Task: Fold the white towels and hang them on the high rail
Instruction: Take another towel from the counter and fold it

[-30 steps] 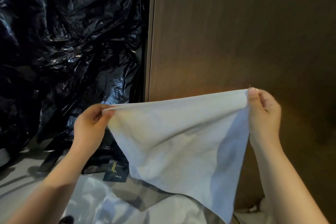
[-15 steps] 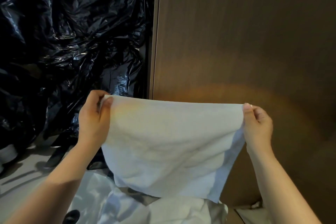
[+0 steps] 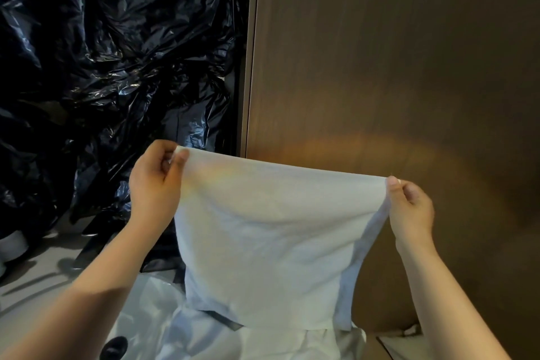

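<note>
A white towel (image 3: 271, 240) hangs spread in front of me, held by its two top corners. My left hand (image 3: 155, 187) pinches the upper left corner between thumb and fingers. My right hand (image 3: 410, 207) pinches the upper right corner, a little lower than the left. The towel's top edge runs taut between them and its lower edge hangs just above the pale items below. No rail is in view.
A brown wood-grain panel (image 3: 394, 67) fills the right behind the towel. Crumpled black plastic sheeting (image 3: 102, 67) covers the left. Clear plastic wrapping and white fabric (image 3: 181, 324) lie below on a grey surface (image 3: 32, 286). A white item (image 3: 397, 339) lies at lower right.
The towel went from hanging diagonally to hanging square. My left hand rose and my right hand dropped, bringing the top edge closer to level and the hands nearer together.
</note>
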`<state>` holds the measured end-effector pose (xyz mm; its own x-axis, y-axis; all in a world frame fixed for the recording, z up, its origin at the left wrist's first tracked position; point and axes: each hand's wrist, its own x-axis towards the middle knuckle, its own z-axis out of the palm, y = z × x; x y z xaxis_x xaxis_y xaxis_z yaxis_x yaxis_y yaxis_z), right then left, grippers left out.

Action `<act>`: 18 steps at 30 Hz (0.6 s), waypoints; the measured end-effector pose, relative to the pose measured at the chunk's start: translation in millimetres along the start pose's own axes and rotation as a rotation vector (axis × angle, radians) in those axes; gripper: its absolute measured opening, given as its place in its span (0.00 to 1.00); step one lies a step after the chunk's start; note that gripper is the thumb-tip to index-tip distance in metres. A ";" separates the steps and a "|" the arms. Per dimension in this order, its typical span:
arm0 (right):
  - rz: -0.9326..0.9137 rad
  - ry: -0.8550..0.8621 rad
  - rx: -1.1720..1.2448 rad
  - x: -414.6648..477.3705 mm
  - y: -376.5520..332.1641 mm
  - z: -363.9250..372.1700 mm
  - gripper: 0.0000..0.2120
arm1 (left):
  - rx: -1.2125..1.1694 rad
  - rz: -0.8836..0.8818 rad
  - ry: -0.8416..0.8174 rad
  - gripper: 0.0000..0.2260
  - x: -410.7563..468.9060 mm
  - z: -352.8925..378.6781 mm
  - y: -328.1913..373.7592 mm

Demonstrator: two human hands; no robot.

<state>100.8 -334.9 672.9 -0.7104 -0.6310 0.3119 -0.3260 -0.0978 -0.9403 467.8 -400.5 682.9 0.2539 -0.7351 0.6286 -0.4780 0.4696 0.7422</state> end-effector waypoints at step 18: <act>-0.143 0.094 0.041 -3.7 -17.2 4.7 0.09 | 0.047 0.158 0.140 0.06 -1.4 -5.5 -4.0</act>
<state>111.9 -334.5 687.3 -0.7142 -0.5338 0.4526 -0.4036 -0.2142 -0.8895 474.1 -398.6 680.3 0.2854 -0.5776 0.7648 -0.5589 0.5480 0.6224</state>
